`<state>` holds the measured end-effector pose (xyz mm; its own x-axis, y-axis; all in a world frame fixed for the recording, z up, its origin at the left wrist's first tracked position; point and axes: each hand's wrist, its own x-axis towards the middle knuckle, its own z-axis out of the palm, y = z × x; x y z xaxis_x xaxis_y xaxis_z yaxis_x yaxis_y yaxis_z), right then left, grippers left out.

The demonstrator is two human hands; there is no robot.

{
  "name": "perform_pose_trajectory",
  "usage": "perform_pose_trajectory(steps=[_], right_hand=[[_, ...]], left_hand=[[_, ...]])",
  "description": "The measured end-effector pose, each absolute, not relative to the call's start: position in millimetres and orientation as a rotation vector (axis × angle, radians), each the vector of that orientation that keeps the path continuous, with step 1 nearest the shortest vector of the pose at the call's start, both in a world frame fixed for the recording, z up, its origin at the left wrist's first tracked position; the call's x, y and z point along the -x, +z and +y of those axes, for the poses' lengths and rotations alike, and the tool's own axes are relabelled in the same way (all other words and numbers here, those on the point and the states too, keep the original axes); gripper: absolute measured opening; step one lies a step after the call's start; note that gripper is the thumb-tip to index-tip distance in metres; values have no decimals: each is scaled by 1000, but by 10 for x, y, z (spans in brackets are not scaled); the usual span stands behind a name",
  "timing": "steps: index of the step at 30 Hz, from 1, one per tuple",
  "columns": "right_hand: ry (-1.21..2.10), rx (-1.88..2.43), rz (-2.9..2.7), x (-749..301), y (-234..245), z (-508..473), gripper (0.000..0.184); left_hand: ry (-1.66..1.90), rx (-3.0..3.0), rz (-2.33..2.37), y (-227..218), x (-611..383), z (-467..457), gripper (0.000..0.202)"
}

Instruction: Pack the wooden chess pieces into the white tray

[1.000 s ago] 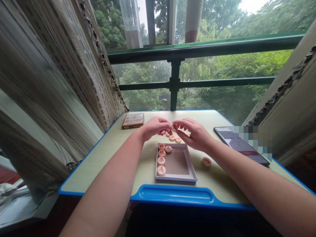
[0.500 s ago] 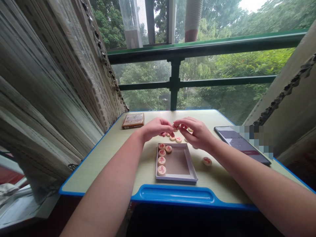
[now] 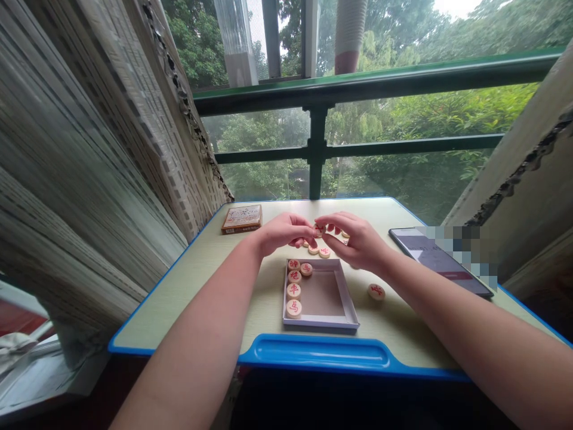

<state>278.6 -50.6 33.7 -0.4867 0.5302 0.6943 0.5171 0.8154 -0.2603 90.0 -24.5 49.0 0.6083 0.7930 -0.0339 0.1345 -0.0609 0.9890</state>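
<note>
My left hand (image 3: 289, 231) pinches a round wooden Chinese chess piece (image 3: 319, 230) with a red character, held above the far middle of the table. From the other side my right hand (image 3: 356, 239) has its fingertips and thumb curled about the same piece. Beneath and behind both hands lie several loose pieces, partly hidden; one of them (image 3: 324, 252) shows face up. Nearer to me sits a shallow open box (image 3: 329, 292), with a column of red-marked pieces (image 3: 293, 291) along its left side and one more piece (image 3: 306, 270) beside the column's top.
A lone piece (image 3: 376, 291) lies right of the open box. A printed box lid (image 3: 242, 218) rests at the back left. On the right lies a dark tablet (image 3: 441, 263). The table (image 3: 192, 298) has a blue rim with a moulded groove (image 3: 320, 353) at the front.
The piece between my hands has tilted, its face now turned differently. Both hands stay almost in place, and the pieces in the open box have not moved.
</note>
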Motion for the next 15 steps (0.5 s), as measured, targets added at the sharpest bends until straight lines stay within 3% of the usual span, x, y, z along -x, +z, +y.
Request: perform_pose_trajectory(steps=[15], right_hand=[[29,766,-2178,-2789,309,-488,30]], left_hand=[[594,-1615,817,470,-885,-241,21]])
